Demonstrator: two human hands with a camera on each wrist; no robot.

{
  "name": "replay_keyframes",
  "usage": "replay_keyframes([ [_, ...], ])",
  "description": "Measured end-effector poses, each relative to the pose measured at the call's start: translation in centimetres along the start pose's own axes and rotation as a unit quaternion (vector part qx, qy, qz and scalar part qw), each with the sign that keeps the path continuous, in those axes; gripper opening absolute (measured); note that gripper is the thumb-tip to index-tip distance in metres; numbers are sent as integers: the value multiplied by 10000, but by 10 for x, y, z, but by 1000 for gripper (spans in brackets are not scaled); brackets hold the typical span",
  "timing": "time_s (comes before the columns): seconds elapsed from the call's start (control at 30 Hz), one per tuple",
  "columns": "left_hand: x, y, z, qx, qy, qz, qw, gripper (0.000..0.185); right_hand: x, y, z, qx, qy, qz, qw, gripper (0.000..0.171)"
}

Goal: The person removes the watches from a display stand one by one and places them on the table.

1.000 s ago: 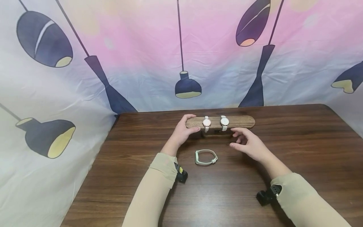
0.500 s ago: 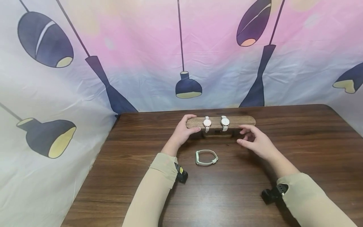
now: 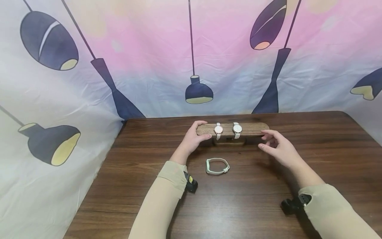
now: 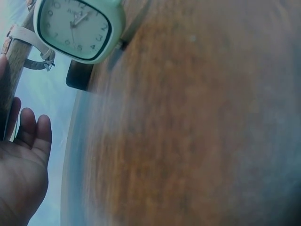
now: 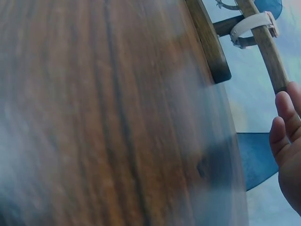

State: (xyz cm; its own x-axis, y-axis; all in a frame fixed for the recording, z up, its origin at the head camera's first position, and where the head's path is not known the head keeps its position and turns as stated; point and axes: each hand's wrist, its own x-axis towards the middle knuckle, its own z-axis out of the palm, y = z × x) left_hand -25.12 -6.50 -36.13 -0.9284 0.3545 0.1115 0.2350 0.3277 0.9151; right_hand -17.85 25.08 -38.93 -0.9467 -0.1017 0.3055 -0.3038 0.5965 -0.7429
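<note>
At the back of the table a wooden watch stand (image 3: 253,128) holds up a rounded bar. Two watches with white straps, a left one (image 3: 218,129) and a right one (image 3: 237,128), are fastened round it. My left hand (image 3: 190,140) grips the bar's left end, thumb in front and fingers behind. By the right end is my right hand (image 3: 282,149), fingers loosely bent; in the right wrist view fingertips (image 5: 282,101) meet or nearly meet the bar's end. A mint-green watch (image 4: 75,28), its strap buckled in a loop, lies on its side in front of the stand.
The dark wooden table (image 3: 238,199) reaches back to a fabric backdrop (image 3: 161,66) printed with hanging lamps. Each wrist carries a small black camera, the left one (image 3: 192,184) and the right one (image 3: 290,205).
My right hand has moved to the right along the front of the stand, from near the right watch to the bar's right end. The left hand keeps its grip in place.
</note>
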Motion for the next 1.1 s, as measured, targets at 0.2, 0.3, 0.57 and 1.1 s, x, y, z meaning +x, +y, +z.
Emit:
replay_keyframes([
  [0.2, 1, -1, 1, 68, 12, 5, 10000, 53, 1, 1, -7, -26, 104, 54, 9999, 49],
  [0.3, 9, -15, 2, 25, 28, -7, 10000, 54, 1, 2, -10, -69, 120, 64, 9999, 49],
  [0.57, 21, -39, 6, -14, 185, 67, 9998, 54, 2, 8, -15, -174, 87, 143, 9997, 49],
  [1.1, 21, -40, 7, 41, 274, 124, 9995, 53, 7, 21, -19, -166, 471, 265, 9984, 51],
])
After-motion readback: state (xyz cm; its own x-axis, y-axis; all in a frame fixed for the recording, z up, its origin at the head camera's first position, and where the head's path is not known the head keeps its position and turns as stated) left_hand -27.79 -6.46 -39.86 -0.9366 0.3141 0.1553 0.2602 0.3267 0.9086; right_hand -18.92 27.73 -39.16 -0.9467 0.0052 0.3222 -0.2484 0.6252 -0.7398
